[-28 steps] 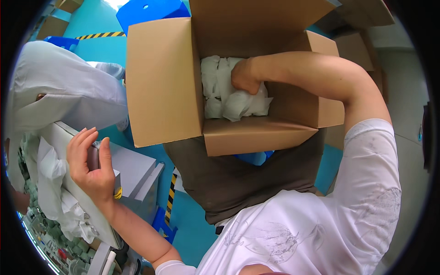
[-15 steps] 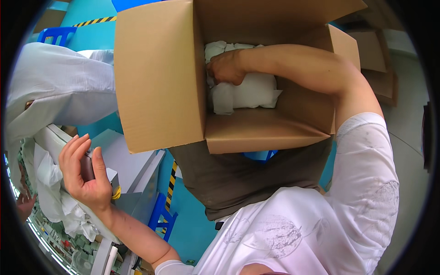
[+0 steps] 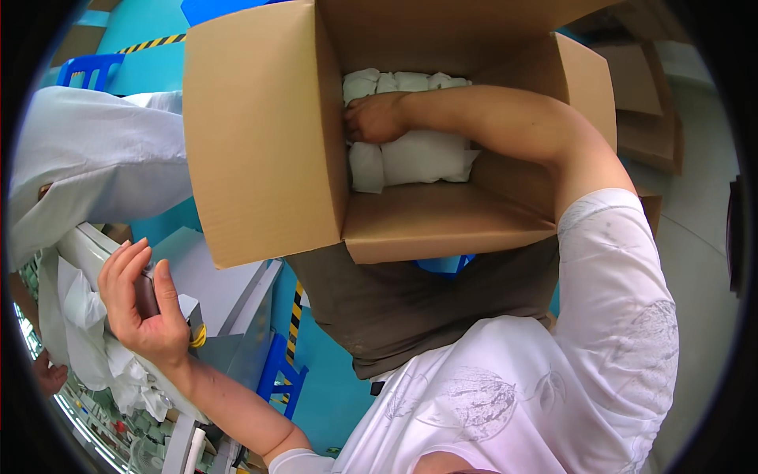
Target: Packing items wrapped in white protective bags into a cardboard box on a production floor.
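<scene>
Inside the open cardboard box, through the head view, I see white wrapped bundles packed together; my right hand is over them, fingers curled, tips hidden, so I cannot tell whether it grips any. My left hand stands loosely open beside a white-topped table, a brown object visible between thumb and fingers; whether they touch it, I cannot tell.
</scene>
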`<state>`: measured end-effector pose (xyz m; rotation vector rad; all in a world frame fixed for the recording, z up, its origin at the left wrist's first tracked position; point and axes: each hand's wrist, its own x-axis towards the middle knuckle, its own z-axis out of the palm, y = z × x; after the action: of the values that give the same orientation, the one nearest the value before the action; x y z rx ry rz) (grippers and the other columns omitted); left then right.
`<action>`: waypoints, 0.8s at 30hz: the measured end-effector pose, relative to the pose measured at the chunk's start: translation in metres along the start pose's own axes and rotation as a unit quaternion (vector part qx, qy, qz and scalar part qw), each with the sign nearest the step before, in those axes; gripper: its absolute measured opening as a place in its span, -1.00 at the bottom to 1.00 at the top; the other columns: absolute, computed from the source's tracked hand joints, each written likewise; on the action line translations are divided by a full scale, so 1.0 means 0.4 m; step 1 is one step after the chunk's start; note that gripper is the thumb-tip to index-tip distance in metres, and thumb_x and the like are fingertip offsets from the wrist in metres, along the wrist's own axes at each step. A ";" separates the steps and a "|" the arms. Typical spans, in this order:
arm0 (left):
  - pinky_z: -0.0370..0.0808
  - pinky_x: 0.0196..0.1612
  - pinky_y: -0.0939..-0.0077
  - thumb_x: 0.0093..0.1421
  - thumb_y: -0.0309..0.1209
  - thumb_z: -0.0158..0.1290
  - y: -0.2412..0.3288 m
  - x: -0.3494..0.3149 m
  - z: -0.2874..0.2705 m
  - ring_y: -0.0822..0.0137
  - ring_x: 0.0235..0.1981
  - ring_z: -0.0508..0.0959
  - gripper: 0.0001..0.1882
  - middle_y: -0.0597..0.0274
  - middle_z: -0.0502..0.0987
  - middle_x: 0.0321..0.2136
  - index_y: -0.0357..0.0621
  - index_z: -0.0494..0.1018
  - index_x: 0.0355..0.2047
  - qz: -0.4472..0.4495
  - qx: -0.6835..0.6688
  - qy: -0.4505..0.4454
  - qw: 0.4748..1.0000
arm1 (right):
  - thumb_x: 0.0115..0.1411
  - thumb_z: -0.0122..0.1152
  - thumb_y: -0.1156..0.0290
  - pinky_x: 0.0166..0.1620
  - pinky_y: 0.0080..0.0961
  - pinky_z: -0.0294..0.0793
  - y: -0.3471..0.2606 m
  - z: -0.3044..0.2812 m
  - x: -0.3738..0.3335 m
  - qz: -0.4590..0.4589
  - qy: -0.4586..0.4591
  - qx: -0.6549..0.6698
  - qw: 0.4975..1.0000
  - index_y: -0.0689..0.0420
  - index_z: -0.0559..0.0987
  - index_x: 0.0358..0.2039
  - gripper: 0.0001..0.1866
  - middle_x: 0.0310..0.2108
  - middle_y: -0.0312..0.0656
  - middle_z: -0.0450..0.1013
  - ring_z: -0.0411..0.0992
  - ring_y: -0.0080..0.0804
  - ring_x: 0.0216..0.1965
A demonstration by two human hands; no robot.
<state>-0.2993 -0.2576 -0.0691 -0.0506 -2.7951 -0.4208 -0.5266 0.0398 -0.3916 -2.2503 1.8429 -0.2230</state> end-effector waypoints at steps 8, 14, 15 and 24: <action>0.44 0.13 0.22 0.15 -0.59 0.21 0.005 0.002 0.002 0.05 -0.02 0.57 -0.82 0.08 0.65 -0.16 -0.31 0.58 -0.21 0.004 0.002 0.001 1.000 | 0.22 0.08 0.28 0.03 -0.36 0.37 -0.052 -0.004 0.012 0.018 -0.105 -0.165 0.981 0.05 0.63 -0.23 -0.78 -0.14 -0.27 0.52 0.42 -0.31 0.01; 0.44 0.13 0.23 0.13 -0.59 0.23 0.000 -0.003 0.001 0.05 -0.02 0.57 -0.81 0.08 0.65 -0.17 -0.31 0.59 -0.22 0.000 -0.007 0.012 1.000 | 0.22 0.08 0.27 -0.03 -0.36 0.34 -0.073 -0.007 -0.009 -0.008 -0.026 -0.226 0.974 0.04 0.63 -0.27 -0.79 -0.18 -0.28 0.51 0.40 -0.30 -0.07; 0.45 0.12 0.23 0.13 -0.59 0.23 -0.001 -0.005 0.000 0.05 -0.02 0.57 -0.81 0.08 0.65 -0.18 -0.30 0.59 -0.22 0.001 -0.007 0.013 1.000 | 0.22 0.08 0.27 -0.03 -0.36 0.34 -0.079 -0.011 -0.008 -0.008 -0.025 -0.228 0.973 0.04 0.63 -0.27 -0.79 -0.18 -0.28 0.51 0.40 -0.30 -0.07; 0.45 0.09 0.26 0.09 -0.56 0.28 0.000 -0.011 0.004 0.11 -0.06 0.59 -0.83 0.14 0.66 -0.22 -0.27 0.59 -0.28 0.007 -0.021 0.052 0.998 | 0.22 0.06 0.30 -0.13 -0.21 0.49 -0.139 0.015 -0.024 0.021 -0.011 -0.103 0.994 0.19 0.61 -0.29 -0.75 -0.29 -0.14 0.46 0.46 -0.15 -0.26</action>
<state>-0.2956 -0.2571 -0.0722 -0.0560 -2.6826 -0.4665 -0.4745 0.0599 -0.3823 -2.3315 1.9822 0.0005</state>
